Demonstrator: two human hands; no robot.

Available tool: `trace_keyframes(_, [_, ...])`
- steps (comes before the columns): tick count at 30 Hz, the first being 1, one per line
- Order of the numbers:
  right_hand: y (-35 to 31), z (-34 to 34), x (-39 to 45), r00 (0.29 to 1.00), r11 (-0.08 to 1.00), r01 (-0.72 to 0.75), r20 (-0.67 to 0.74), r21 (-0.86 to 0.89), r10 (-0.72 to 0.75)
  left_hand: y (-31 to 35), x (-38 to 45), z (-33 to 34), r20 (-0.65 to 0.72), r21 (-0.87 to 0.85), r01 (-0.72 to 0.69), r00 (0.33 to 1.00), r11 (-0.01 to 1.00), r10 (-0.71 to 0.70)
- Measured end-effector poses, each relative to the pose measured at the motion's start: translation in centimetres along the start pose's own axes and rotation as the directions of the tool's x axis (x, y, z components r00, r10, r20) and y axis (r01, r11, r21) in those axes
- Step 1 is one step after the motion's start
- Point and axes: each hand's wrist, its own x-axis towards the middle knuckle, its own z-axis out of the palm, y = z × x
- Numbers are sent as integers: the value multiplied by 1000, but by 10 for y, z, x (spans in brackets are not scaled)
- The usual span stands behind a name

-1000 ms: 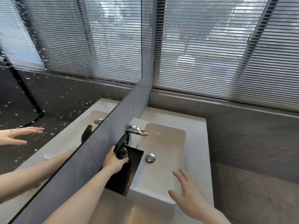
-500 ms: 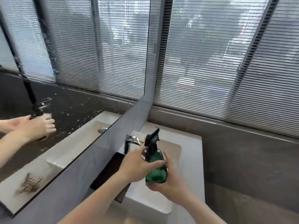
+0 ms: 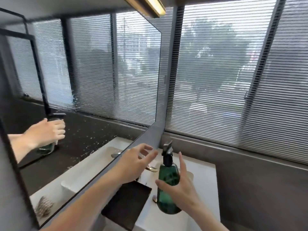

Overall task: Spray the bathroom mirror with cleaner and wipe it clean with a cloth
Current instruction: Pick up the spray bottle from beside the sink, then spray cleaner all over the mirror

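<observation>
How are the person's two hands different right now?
The right hand holds the green spray bottle over the sink; the left hand holds nothing. The right hand's fingers wrap round the bottle; the left hand's fingers are spread loosely in the air beside the nozzle. Both are bare and sit near the mirror.

blinds closed over window | grey wall | white sink

We see the mirror on the wall to our left, the window blinds ahead, and the sink below them in the corner. Over the sink, our right hand holds the spray bottle upright; our left hand hovers just left of it, above the tray.
</observation>
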Motion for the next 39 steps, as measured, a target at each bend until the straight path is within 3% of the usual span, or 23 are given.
trace_keyframes(4, [-27,4,2,998,998,54,-23,35,-53,27,-6,-45,-98,86,-9,995,996,17])
trace_keyframes(11, [-88,-1,11,974,963,208,48,173,-219,104,-29,-131,-246,401,-71,952,913,182])
trace_keyframes(14, [-116,-14,16,959,937,274,9,218,-282,135,-37,-171,-353,562,-47,889,826,291])
trace_keyframes(18, [-154,-30,20,937,917,312,77,248,-340,172,-50,-219,-431,746,30,783,666,448])
trace_keyframes(22, [-204,-38,20,892,882,379,143,278,-429,201,-66,-265,-410,877,149,729,457,549])
trace_keyframes(27, [-276,-35,32,859,854,450,135,261,-493,213,-95,-342,-400,912,376,720,165,567])
trace_keyframes(31, [-325,-36,37,832,831,480,153,282,-533,195,-117,-392,-470,861,499,714,93,519])
trace_keyframes(35, [-362,-34,42,831,823,487,134,291,-539,168,-125,-409,-434,854,520,727,-15,532])
trace_keyframes(39, [-382,-19,57,838,838,438,189,327,-512,155,-114,-405,-407,832,552,675,-55,616])
